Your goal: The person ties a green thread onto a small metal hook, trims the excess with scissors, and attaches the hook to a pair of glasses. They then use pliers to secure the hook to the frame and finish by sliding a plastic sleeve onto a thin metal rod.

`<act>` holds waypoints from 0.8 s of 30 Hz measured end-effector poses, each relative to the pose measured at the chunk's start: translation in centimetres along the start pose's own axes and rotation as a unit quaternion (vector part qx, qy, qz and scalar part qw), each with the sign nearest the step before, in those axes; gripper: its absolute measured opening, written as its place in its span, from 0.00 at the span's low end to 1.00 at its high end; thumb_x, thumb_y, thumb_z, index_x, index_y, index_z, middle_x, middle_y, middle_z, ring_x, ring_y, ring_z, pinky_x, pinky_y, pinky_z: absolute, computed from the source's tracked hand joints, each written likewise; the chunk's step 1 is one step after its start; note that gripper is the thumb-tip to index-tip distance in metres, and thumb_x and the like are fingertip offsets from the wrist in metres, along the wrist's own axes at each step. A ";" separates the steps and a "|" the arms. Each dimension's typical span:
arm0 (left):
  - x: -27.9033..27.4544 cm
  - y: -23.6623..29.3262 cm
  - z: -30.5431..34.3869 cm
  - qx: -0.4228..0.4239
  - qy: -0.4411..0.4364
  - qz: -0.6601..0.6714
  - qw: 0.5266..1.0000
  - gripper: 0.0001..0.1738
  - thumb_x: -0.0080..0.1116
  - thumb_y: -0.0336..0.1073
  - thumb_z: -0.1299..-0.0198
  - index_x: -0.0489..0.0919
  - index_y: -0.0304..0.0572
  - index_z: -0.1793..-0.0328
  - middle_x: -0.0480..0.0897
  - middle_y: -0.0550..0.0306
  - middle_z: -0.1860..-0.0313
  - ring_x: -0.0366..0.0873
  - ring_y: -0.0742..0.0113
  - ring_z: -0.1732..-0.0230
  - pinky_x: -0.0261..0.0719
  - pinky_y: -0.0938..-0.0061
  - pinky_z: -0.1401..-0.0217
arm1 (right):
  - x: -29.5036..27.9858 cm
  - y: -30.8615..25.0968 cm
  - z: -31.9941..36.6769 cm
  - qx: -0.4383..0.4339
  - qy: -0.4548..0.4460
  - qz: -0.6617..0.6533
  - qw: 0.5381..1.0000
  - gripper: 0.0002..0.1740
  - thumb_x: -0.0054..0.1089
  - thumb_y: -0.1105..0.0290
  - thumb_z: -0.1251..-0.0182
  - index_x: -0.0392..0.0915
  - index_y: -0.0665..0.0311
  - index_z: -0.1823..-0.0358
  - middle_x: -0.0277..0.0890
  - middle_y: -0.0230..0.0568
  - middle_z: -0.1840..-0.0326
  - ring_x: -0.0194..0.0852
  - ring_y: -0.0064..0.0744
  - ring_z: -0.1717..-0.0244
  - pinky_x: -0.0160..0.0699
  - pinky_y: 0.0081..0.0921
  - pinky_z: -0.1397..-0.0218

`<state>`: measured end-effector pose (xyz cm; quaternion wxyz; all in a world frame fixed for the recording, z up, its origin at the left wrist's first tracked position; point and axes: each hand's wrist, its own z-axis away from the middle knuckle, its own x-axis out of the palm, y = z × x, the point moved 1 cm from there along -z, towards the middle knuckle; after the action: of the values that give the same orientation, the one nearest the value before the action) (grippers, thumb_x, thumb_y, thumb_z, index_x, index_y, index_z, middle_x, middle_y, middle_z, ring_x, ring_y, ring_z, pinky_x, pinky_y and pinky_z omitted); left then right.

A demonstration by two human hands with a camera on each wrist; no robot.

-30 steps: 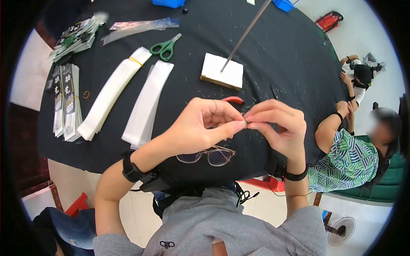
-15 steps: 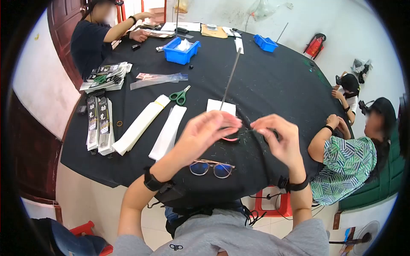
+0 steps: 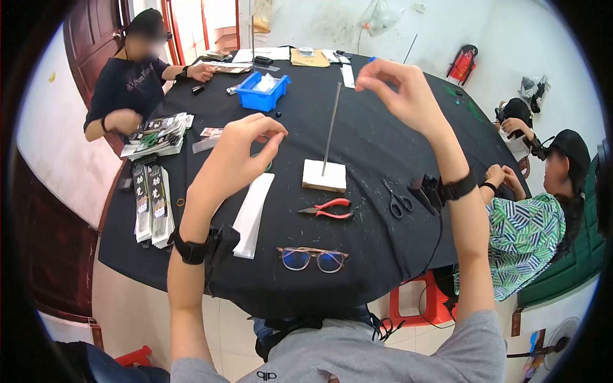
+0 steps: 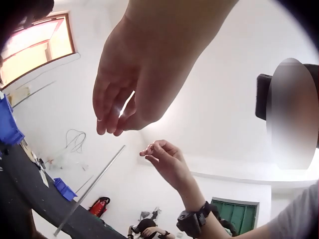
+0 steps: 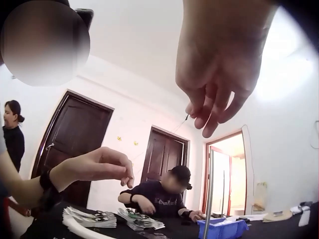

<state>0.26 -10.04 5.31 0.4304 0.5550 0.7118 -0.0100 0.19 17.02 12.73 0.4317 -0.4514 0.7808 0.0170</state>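
Observation:
Both hands are raised well apart over the table. My right hand (image 3: 412,99), on the far side of an upright metal rod (image 3: 332,131), pinches a small dark piece (image 5: 187,117) at its fingertips; its kind is too small to make out. From it a thin, straight line (image 5: 178,127) slants down toward my left hand (image 3: 230,156), and fades from sight partway. The left thumb and fingers come together in a pinch, left of the rod. That rod stands in a white foam block (image 3: 324,173).
Red-handled pliers (image 3: 333,208), eyeglasses (image 3: 313,260) and black scissors (image 3: 398,200) lie near the block. White strips (image 3: 252,220) and packaged bundles (image 3: 152,204) lie on the left. Beyond stands a blue bin (image 3: 262,96). Other people sit around the table.
My hands were together at the fingertips above the pliers and have parted widely, the right moving up and right, the left moving left. The head view has tilted up, showing more of the room.

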 end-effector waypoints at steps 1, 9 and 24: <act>0.2 -1.0 -0.8 -0.011 -0.015 0.025 0.999 0.08 0.56 0.27 0.38 0.81 0.31 0.57 0.84 0.50 0.63 0.83 0.67 0.61 0.81 0.72 0.53 | 0.3 0.5 -0.9 0.009 -0.008 0.011 1.000 0.07 0.57 0.74 0.33 0.77 0.72 0.65 0.81 0.39 0.68 0.79 0.23 0.62 0.76 0.22 0.54; 2.7 -7.3 -3.1 -0.129 -0.107 0.121 0.978 0.11 0.53 0.31 0.37 0.82 0.30 0.57 0.84 0.52 0.70 0.82 0.72 0.65 0.79 0.76 0.58 | 1.5 3.2 -3.3 0.064 -0.081 0.028 0.994 0.09 0.60 0.72 0.34 0.77 0.72 0.69 0.80 0.35 0.74 0.79 0.22 0.67 0.76 0.21 0.58; 8.5 -9.6 -2.6 -0.095 -0.138 0.214 0.962 0.17 0.49 0.40 0.30 0.81 0.33 0.52 0.84 0.56 0.61 0.79 0.75 0.59 0.76 0.78 0.53 | 0.9 4.9 -4.6 -0.011 -0.195 -0.017 0.981 0.06 0.61 0.72 0.35 0.80 0.70 0.65 0.82 0.35 0.68 0.80 0.21 0.63 0.77 0.20 0.55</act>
<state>-9.13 -5.79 -2.82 0.5673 0.6443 0.5077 0.0731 -6.54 17.39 13.19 0.5709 -0.4576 0.6734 0.1060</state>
